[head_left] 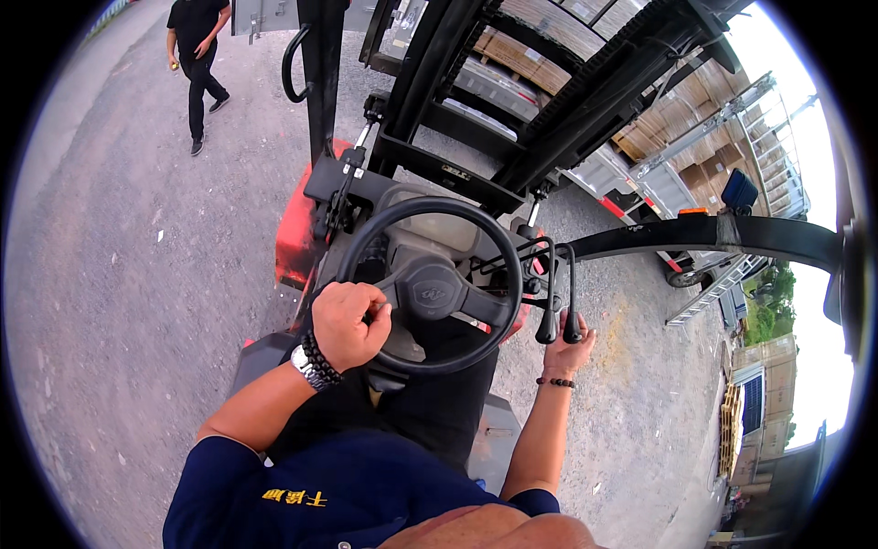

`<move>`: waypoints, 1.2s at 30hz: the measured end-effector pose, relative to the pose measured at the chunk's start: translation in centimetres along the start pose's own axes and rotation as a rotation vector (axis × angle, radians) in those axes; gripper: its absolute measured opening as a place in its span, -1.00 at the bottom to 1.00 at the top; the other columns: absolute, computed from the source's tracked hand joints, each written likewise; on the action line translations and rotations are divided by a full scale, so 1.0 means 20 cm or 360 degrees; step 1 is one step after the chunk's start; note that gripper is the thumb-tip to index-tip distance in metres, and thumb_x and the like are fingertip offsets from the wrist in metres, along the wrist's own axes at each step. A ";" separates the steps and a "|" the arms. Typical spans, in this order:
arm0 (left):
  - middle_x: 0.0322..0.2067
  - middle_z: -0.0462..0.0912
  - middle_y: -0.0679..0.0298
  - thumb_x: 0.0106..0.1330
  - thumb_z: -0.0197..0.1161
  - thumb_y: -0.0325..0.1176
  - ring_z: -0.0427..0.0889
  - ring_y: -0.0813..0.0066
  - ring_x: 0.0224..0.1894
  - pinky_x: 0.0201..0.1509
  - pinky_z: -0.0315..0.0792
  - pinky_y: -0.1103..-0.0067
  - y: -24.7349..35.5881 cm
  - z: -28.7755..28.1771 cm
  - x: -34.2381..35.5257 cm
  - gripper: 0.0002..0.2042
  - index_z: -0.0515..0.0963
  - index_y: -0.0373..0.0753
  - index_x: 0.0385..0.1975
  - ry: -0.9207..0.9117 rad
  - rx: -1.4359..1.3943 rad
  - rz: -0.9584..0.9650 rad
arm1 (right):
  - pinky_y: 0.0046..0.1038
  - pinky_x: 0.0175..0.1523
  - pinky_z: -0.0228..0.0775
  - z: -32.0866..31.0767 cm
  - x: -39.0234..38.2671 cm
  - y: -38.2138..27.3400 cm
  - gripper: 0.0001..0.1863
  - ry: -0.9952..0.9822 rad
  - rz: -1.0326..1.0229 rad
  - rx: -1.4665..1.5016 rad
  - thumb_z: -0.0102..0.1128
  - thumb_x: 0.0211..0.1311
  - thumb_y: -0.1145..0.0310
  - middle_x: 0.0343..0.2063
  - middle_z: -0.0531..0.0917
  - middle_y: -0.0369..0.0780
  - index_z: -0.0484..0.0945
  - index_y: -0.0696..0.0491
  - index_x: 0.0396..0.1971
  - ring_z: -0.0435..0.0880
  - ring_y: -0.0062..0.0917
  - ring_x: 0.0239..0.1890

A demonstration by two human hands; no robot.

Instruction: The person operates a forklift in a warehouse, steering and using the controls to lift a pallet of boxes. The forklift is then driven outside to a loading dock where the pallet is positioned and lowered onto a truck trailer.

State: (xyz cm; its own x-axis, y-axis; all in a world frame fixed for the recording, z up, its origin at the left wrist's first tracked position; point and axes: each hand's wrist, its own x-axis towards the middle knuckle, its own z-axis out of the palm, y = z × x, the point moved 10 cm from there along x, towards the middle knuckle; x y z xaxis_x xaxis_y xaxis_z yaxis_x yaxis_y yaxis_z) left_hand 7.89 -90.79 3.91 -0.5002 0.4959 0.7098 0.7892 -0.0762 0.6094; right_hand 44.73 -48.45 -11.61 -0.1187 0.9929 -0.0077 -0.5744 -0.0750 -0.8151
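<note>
I sit at the controls of a forklift with a black steering wheel (pixel 505 247) before me. My left hand (pixel 347 328) is closed in a fist over the wheel's left rim; whatever part lies inside the palm is hidden. On my right, two black control levers (pixel 573 284) bend down to dark knobs. The fingers of my right hand (pixel 562 357) curl around the knob of the outer lever from below. The inner lever's knob (pixel 546 329) stands beside it, not gripped.
Ahead rises the forklift's black mast (pixel 402 101), with cartons beyond its bars. A truck bed (pixel 672 194) loaded with cardboard boxes (pixel 709 178) stands ahead to the right. A person in black (pixel 197 55) is on the gravel at the far left. Wooden pallets (pixel 730 430) stack at the right.
</note>
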 end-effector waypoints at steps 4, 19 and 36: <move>-0.50 0.70 0.26 0.18 0.49 -0.56 0.68 0.17 -0.44 -0.29 0.48 0.30 0.05 0.07 0.01 -0.85 0.65 -0.20 -0.35 -0.0019 -0.0011 0.0003 | 0.01 0.42 0.50 0.07 0.15 0.22 -0.57 -0.0222 -0.0811 -0.2038 0.10 0.73 0.10 0.16 0.76 0.03 0.66 0.18 0.17 0.69 -0.03 0.25; -0.56 0.67 0.33 0.18 0.50 -0.50 0.66 0.20 -0.48 -0.30 0.47 0.31 0.07 0.11 0.01 -0.85 0.63 -0.15 -0.36 -0.0024 0.0073 -0.0005 | -0.01 -0.09 0.54 -0.25 -0.56 0.24 -0.62 -0.0232 -0.0701 -0.2622 0.14 0.72 0.20 -0.34 0.77 0.07 0.71 0.18 -0.26 0.76 0.08 -0.22; -0.59 0.64 0.39 0.17 0.52 -0.50 0.65 0.24 -0.52 -0.32 0.45 0.34 0.09 0.11 0.01 -0.84 0.64 -0.14 -0.38 -0.0144 -0.0011 0.0025 | -0.36 0.21 0.62 -0.01 -0.32 -0.39 -0.45 0.0038 -0.0582 -0.0810 -0.16 0.87 -0.05 0.21 0.74 -0.16 0.60 0.12 0.27 0.75 -0.41 0.21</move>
State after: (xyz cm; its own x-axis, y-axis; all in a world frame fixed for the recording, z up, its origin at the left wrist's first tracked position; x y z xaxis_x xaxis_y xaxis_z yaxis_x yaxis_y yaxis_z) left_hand 9.96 -88.87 4.34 -0.4532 0.5709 0.6846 0.7940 -0.0906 0.6011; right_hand 50.15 -54.17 -5.23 0.0344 0.9482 0.3158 -0.1160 0.3177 -0.9411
